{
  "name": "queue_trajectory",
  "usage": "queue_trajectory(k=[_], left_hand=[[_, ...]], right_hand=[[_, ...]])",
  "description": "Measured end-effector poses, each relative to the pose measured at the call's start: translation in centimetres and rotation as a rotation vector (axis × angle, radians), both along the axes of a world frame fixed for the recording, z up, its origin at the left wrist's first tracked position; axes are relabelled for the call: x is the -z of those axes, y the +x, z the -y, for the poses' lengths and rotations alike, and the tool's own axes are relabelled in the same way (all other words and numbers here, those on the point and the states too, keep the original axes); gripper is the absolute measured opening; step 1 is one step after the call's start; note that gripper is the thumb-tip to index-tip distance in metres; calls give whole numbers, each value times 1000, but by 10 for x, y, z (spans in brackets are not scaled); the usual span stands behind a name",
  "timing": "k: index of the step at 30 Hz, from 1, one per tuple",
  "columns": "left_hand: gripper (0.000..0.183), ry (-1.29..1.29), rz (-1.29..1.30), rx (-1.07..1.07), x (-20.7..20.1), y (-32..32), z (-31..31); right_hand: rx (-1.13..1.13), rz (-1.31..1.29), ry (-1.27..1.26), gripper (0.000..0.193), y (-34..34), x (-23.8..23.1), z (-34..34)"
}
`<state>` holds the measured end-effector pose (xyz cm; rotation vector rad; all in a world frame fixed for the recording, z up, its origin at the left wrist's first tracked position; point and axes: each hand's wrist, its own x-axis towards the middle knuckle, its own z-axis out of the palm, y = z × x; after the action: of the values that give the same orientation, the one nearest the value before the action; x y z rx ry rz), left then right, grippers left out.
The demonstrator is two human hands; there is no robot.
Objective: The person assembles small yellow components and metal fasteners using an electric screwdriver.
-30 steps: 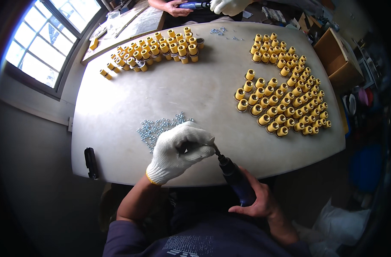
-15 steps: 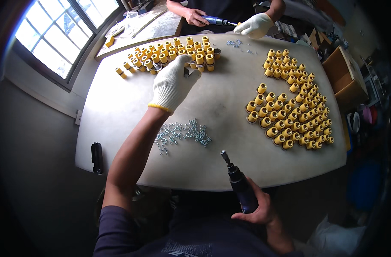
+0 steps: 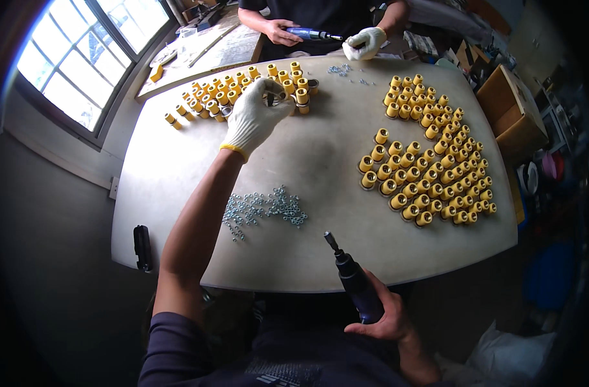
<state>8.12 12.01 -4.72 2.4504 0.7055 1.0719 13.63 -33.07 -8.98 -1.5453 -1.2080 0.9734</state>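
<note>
One wide fisheye view from head height, down and forward over left hand [image 3: 254, 121], right hand [image 3: 388, 317] and table [image 3: 330, 155].

No text legible. Pale print [image 3: 285, 368] at 6 o'clock, on front of wearer's dark purple shirt [image 3: 236, 358]: block of small marks, too fine and blurred to make out; bolder pale marks [image 3: 276, 382] just beneath, toward lower edge, likewise unreadable.

A power screwdriver [image 3: 358, 284], nuts [image 3: 285, 205] and yellow fittings [image 3: 430, 175] show a workshop.
</note>
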Motion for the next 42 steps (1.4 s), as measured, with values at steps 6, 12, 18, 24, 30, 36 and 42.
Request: queue_trajectory(k=[6, 12, 18, 24, 30, 36, 42], left_hand=[[28, -1434, 431, 624, -28, -68, 66], [28, -1677, 573, 535, -14, -85, 113], [29, -1770, 318, 439, -3, -103, 128], [39, -1558, 83, 370, -17, -104, 149], [40, -1403, 3, 398, -18, -106, 154], [34, -1300, -173, 349, -25, -108, 157], [28, -921, -291, 441, -22, -108, 163]], right_hand=[[-10, -11, -13, 118, 0, 0, 0], [0, 15, -23, 120, -4, -3, 0], [-27, 103, 21, 112, -8, -16, -8], [-58, 212, 50, 107, -10, -26, -17], [-71, 240, 105, 105, -12, -26, -19], [-80, 256, 82, 105, -13, -23, -20], [-106, 255, 38, 106, -11, -25, -15]])
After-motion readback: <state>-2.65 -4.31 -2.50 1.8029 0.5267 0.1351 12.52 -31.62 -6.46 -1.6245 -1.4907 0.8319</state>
